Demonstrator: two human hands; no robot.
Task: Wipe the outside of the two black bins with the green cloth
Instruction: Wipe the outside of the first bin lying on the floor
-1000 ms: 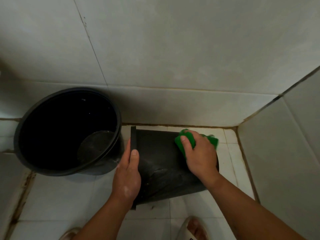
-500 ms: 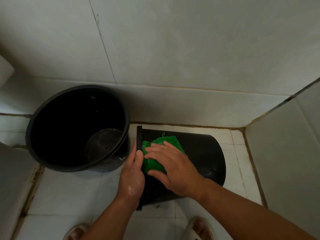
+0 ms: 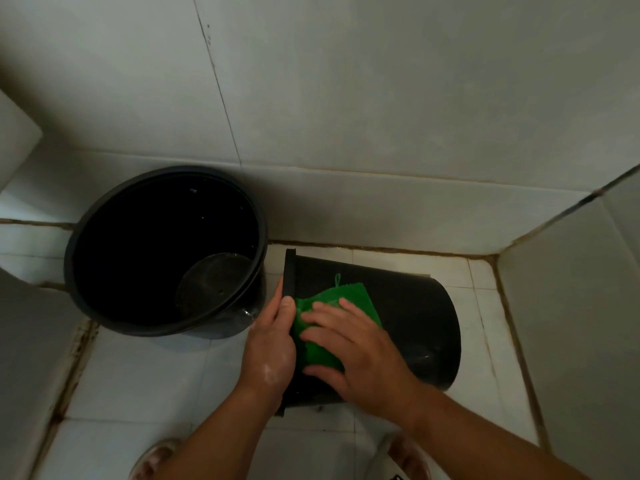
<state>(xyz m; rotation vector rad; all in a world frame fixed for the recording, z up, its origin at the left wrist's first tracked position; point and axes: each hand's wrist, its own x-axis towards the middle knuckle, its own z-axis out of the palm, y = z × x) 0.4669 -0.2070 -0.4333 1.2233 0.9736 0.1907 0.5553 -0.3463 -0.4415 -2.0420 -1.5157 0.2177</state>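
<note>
A small black bin (image 3: 412,313) lies on its side on the white tiled floor, its rim pointing left. My left hand (image 3: 270,348) grips that rim, thumb over its edge. My right hand (image 3: 356,351) lies flat, fingers spread, pressing the green cloth (image 3: 346,303) against the bin's upper side close to the rim. A larger black bin (image 3: 114,306) stands upright to the left, its open mouth facing me, touching or nearly touching the small one.
Tiled walls close the corner behind and to the right (image 3: 571,323). A raised tiled ledge (image 3: 31,358) runs along the left. Dark dirty grout lines the floor edges. My sandalled feet (image 3: 156,459) show at the bottom edge.
My right hand slid the green cloth leftward along the lying bin, from its base end to beside the rim, and its fingers flattened out. My left hand kept its grip on the rim.
</note>
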